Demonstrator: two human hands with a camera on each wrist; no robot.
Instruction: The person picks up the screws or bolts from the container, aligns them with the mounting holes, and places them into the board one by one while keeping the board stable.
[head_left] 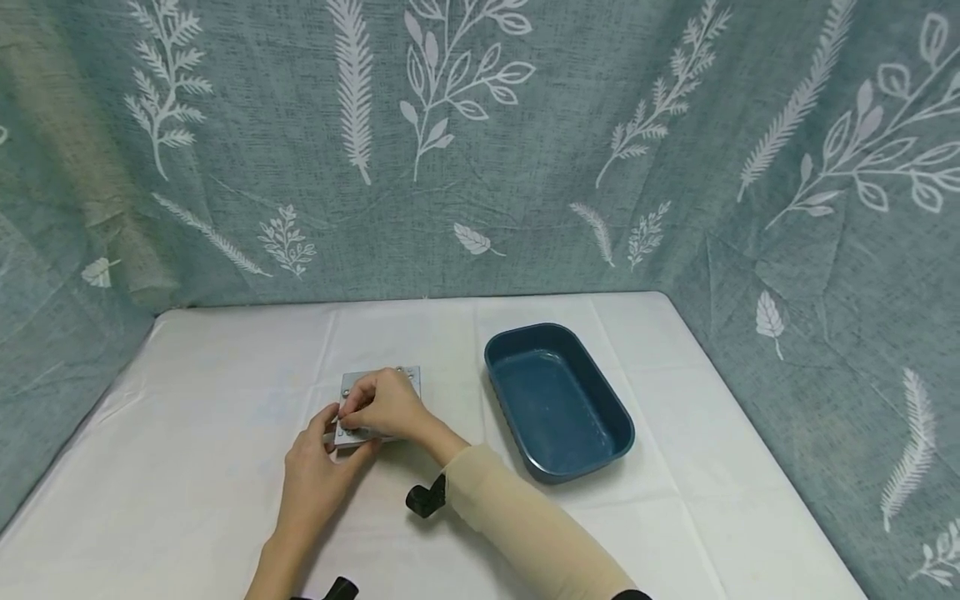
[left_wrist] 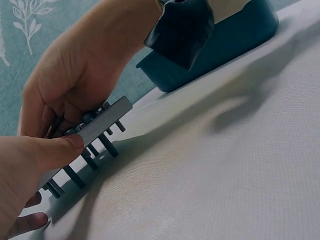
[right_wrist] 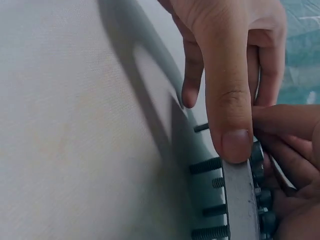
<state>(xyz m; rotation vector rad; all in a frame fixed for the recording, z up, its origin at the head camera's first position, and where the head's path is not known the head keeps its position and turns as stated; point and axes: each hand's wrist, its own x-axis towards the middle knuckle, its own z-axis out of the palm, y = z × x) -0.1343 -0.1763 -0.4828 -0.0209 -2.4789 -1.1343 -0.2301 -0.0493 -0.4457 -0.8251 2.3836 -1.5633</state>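
Observation:
A grey metal plate point(head_left: 412, 375) with several screws point(left_wrist: 108, 145) through it is at the middle left of the table in the head view. My left hand point(head_left: 317, 471) grips its edges, thumb point(right_wrist: 229, 95) on the near side. In the left wrist view the plate is tilted, threaded shanks pointing down, screw heads on top. My right hand point(head_left: 392, 406) bends over the top face. Its thumb and fingers pinch at a screw near the left thumb, but the fingers mostly hide that screw.
A dark blue rectangular box point(head_left: 517, 429) stands to the right of the hands. White cloth point(head_left: 187, 467) covers the table. Leaf-patterned green curtains point(head_left: 480, 192) hang behind and at the sides.

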